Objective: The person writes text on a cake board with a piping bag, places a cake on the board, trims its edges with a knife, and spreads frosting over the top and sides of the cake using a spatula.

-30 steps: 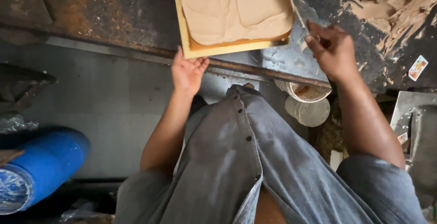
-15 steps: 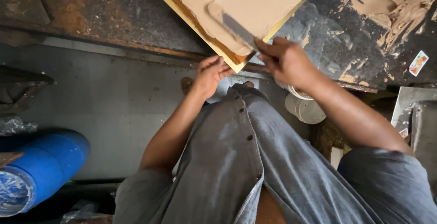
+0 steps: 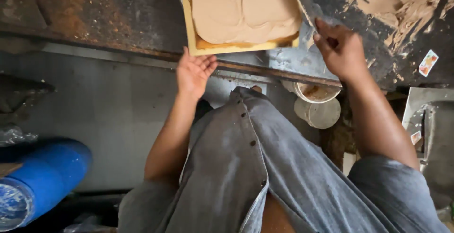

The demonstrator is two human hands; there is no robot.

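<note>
Rusty worktop [image 3: 94,20] carries a frosted cake [image 3: 243,10]; left hand [image 3: 195,72] open below it, right hand [image 3: 341,48] gripping a spatula [image 3: 302,1], sides partly bare

A blue drum [image 3: 42,178] lies on its side at the lower left. Under the table's edge, near the middle, two round pale tubs [image 3: 316,104] sit together, one showing brown residue inside. A small colourful sticker [image 3: 428,62] lies on the dark table [image 3: 94,10] at right, near scattered tan scraps [image 3: 402,1].

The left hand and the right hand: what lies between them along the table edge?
In the head view, between the left hand and the right hand lies the near edge of the yellow board, covered with tan paste, on the dark table.
</note>
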